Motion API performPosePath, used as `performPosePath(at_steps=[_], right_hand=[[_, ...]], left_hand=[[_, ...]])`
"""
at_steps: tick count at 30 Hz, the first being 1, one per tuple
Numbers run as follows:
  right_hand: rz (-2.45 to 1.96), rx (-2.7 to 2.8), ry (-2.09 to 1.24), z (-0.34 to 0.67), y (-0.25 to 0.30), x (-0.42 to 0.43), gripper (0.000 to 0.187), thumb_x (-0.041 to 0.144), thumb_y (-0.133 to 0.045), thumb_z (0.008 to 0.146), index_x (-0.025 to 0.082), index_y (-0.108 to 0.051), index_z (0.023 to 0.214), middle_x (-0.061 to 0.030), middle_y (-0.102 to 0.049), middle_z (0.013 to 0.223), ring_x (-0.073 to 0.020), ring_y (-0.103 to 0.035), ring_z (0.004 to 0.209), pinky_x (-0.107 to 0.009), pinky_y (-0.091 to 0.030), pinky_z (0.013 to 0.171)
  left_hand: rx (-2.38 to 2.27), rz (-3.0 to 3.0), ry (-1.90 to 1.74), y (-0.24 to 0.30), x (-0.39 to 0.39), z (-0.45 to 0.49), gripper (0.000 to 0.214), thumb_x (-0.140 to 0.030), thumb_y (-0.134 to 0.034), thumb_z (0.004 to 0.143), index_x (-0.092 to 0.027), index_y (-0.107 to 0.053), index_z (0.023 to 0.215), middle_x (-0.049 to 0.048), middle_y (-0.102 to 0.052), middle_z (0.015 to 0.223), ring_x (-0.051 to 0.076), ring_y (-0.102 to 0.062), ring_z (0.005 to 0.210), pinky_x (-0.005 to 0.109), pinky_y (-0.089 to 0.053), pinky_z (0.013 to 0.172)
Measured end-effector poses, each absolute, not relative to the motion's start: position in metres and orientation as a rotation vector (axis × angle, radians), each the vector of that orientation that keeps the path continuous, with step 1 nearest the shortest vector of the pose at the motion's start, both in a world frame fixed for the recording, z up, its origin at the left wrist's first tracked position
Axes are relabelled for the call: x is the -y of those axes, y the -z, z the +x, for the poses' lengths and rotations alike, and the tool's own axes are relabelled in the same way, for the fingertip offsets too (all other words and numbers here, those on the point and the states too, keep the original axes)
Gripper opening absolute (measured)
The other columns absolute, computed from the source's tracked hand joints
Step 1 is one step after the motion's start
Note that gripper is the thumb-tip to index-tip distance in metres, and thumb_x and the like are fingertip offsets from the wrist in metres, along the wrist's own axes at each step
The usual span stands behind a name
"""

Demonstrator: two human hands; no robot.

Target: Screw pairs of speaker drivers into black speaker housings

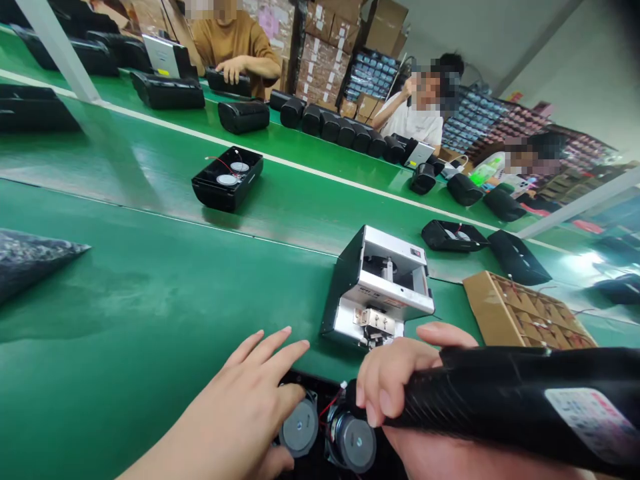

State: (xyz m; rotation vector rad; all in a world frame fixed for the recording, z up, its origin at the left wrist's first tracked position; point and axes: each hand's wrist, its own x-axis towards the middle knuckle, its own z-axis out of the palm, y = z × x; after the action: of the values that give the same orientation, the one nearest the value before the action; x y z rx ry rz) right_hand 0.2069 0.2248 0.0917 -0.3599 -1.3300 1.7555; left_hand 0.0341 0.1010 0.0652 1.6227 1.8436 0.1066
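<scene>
My left hand lies with fingers stretched out on the edge of a black speaker housing at the bottom of the view; its thumb touches one of the two round grey speaker drivers. My right hand is wrapped round a black electric screwdriver, which lies across the lower right, over the second driver. Red wires run between the drivers. Just beyond my hands stands a white and black screw feeder box.
A green conveyor belt carries an open black housing and more black housings. A cardboard divider tray lies at the right. Three people sit across the line among black speaker shells. A dark bag lies at the left.
</scene>
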Motion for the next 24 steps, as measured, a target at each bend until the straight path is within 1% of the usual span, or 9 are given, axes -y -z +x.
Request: performPosePath(at_steps=[2, 4, 7, 10, 14, 20, 24], right_hand=[[-0.327, 1.328, -1.755, 0.204, -0.088, -0.225, 0.063, 0.085, -0.076, 0.084, 0.035, -0.077, 0.122, -0.0001, -0.074, 0.066, -0.0231, -0.064, 0.050, -0.035, -0.056, 0.050], [-0.300, 1.295, -1.746, 0.201, -0.085, -0.224, 0.063, 0.085, -0.075, 0.086, 0.034, -0.078, 0.123, -0.0004, -0.074, 0.066, -0.0224, -0.063, 0.049, -0.034, -0.055, 0.048], [-0.284, 1.260, -1.760, 0.199, -0.081, -0.224, 0.063, 0.085, -0.076, 0.085, 0.034, -0.079, 0.122, -0.0006, -0.073, 0.064, -0.0220, -0.061, 0.047, -0.032, -0.052, 0.047], [-0.267, 1.255, -1.793, 0.199, -0.079, -0.222, 0.064, 0.083, -0.078, 0.084, 0.033, -0.079, 0.123, -0.0018, -0.073, 0.066, -0.0229, -0.062, 0.050, -0.034, -0.053, 0.048], [-0.285, 1.251, -1.843, 0.201, -0.079, -0.222, 0.064, 0.081, -0.079, 0.085, 0.032, -0.079, 0.126, -0.0025, -0.075, 0.069, -0.0238, -0.064, 0.054, -0.036, -0.056, 0.054], [-0.279, 1.220, -1.843, 0.198, -0.080, -0.221, 0.065, 0.084, -0.081, 0.081, 0.032, -0.081, 0.121, -0.0017, -0.075, 0.066, -0.0223, -0.062, 0.051, -0.033, -0.053, 0.049], [-0.294, 1.226, -1.866, 0.195, -0.079, -0.221, 0.066, 0.083, -0.082, 0.080, 0.032, -0.081, 0.121, -0.0021, -0.075, 0.067, -0.0221, -0.063, 0.052, -0.033, -0.053, 0.051]], left_hand=[[-1.831, 1.608, -0.136, -0.062, -0.100, 0.033, 0.044, -0.024, -0.088, 0.079, -0.034, -0.082, 0.121, -0.0005, -0.037, 0.181, 0.039, -0.018, 0.172, 0.069, -0.010, 0.140], [-1.832, 1.590, -0.142, -0.061, -0.098, 0.032, 0.042, -0.023, -0.085, 0.081, -0.036, -0.082, 0.121, -0.0022, -0.038, 0.181, 0.038, -0.017, 0.173, 0.069, -0.011, 0.140], [-1.829, 1.594, -0.149, -0.061, -0.098, 0.031, 0.048, -0.019, -0.083, 0.079, -0.037, -0.081, 0.124, -0.0026, -0.038, 0.180, 0.038, -0.018, 0.173, 0.071, -0.012, 0.139], [-1.828, 1.612, -0.194, -0.059, -0.097, 0.031, 0.047, -0.021, -0.085, 0.080, -0.038, -0.080, 0.124, -0.0031, -0.043, 0.178, 0.040, -0.022, 0.171, 0.073, -0.015, 0.138], [-1.843, 1.630, -0.249, -0.055, -0.095, 0.031, 0.045, -0.025, -0.087, 0.082, -0.042, -0.080, 0.124, -0.0050, -0.048, 0.175, 0.039, -0.026, 0.171, 0.073, -0.019, 0.138], [-1.859, 1.619, -0.209, -0.059, -0.096, 0.033, 0.049, -0.018, -0.086, 0.078, -0.039, -0.081, 0.122, -0.0027, -0.053, 0.171, 0.040, -0.029, 0.169, 0.073, -0.018, 0.138], [-1.876, 1.620, -0.227, -0.060, -0.095, 0.034, 0.045, -0.020, -0.086, 0.078, -0.039, -0.081, 0.119, -0.0028, -0.055, 0.170, 0.039, -0.030, 0.169, 0.071, -0.021, 0.138]])
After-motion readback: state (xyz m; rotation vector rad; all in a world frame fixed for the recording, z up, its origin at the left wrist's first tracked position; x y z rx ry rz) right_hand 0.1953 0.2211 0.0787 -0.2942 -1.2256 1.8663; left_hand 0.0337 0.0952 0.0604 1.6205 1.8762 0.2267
